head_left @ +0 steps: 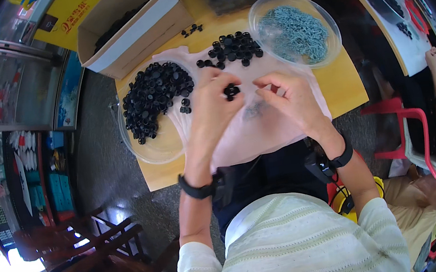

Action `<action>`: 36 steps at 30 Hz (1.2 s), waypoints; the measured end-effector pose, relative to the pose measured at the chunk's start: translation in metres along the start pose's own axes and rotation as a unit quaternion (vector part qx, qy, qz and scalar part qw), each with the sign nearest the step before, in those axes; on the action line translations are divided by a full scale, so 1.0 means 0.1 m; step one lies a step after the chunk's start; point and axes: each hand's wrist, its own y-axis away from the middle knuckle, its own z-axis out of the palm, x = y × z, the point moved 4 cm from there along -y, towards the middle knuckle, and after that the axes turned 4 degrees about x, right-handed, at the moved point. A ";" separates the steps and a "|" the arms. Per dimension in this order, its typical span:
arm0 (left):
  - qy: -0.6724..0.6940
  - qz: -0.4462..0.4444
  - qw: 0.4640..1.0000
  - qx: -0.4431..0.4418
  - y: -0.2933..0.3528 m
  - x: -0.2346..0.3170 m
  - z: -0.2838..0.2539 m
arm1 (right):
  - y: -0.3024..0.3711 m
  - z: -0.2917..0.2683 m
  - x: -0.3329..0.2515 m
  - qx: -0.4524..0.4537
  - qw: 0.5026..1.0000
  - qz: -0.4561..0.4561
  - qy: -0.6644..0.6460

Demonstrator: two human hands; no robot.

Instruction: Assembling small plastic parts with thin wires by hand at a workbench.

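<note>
Over a pale pink cloth (273,139), my left hand (209,101) grips a small round black plastic part (231,92) between thumb and fingers. My right hand (294,98) faces it with thumb and forefinger pinched close together; whatever is between those fingertips is too small to make out. Below the hands, a few tiny grey pieces (252,111) lie on the cloth. Loose black parts (237,47) form a heap just beyond my hands. To the left, more black parts (156,97) fill much of a clear round tray (162,158).
A clear round tub (333,48) of tangled blue-grey small pieces (294,34) sits at the far right. At the back left stands a cardboard box (135,34) holding black parts. Beyond a red chair (414,112) at right, another person's hands (434,60) rest near another table.
</note>
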 end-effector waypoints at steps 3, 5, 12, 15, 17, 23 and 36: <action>-0.070 0.052 0.996 0.032 0.01 -0.06 0.23 | 0.04 -0.09 -0.06 0.028 0.999 -0.017 0.012; -0.113 0.092 0.989 0.032 0.01 -0.03 0.25 | 0.06 -0.13 -0.07 0.020 0.999 -0.022 0.013; -0.102 -0.069 0.985 0.120 0.35 0.12 -0.50 | 0.07 -0.15 -0.17 0.016 0.999 -0.029 0.038; -0.187 -0.051 0.974 0.121 0.41 -0.14 -0.74 | 0.08 -0.08 -0.19 0.004 0.999 -0.038 -0.002; -0.159 -0.074 0.978 0.111 0.41 -0.25 -0.71 | 0.08 -0.03 -0.18 -0.004 0.999 -0.031 -0.014; -0.195 -0.027 0.976 0.090 0.31 -0.46 -0.57 | 0.08 -0.06 -0.16 0.001 0.999 -0.033 0.009; -0.103 -0.053 0.984 0.135 0.36 0.09 -0.54 | -0.03 -0.01 0.02 0.034 0.992 -0.072 0.093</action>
